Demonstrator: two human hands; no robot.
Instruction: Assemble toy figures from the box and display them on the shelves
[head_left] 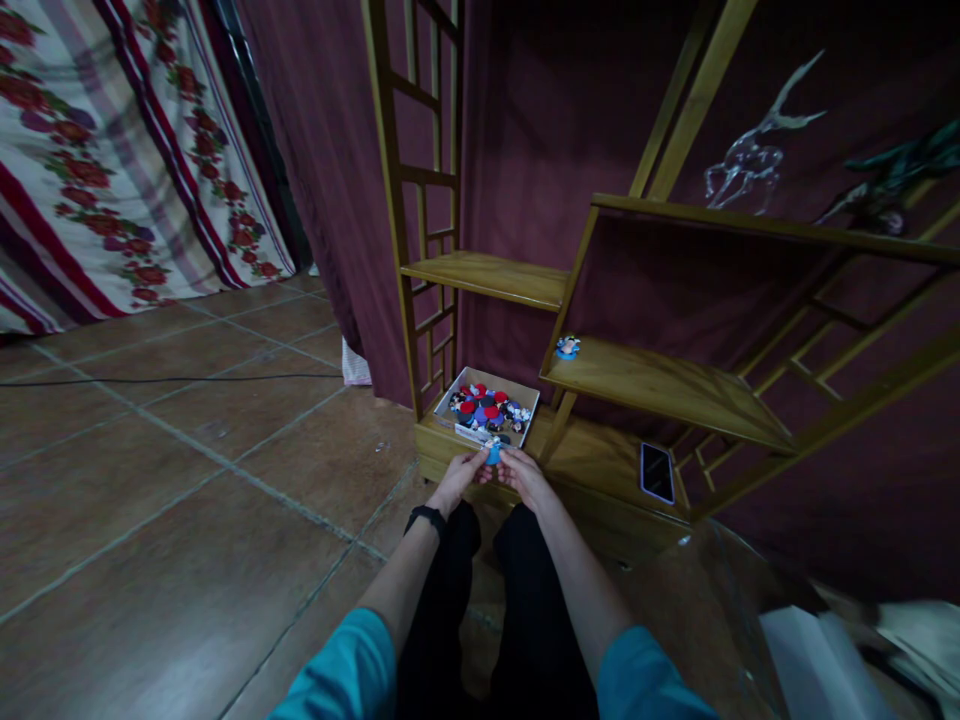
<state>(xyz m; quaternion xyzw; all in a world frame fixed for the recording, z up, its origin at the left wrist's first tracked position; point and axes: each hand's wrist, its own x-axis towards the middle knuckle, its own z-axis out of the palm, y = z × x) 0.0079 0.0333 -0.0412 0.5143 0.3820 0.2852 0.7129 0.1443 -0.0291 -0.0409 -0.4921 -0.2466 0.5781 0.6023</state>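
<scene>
A small figurine (493, 453) with a round blue base is pinched between my two hands, just in front of a shallow box. My left hand (463, 475) closes on its left side, and a dark band circles that wrist. On the other side, my right hand (525, 474) grips it with thumb and fingers. The open cardboard box (533, 398) stands on the low shelf, filled with several small figurines (487, 408) on red, blue, purple and black bases. Another figurine (568, 347) with a blue base stands alone at the left end of the middle shelf.
A wooden display shelf (630, 395) spans the front, with uprights and lattice sides. A phone (657, 472) lies on its lowest board. Higher up stand a clear deer ornament (748, 160) and a dark green ornament (892, 180). A black cable (172, 379) crosses the tiled floor.
</scene>
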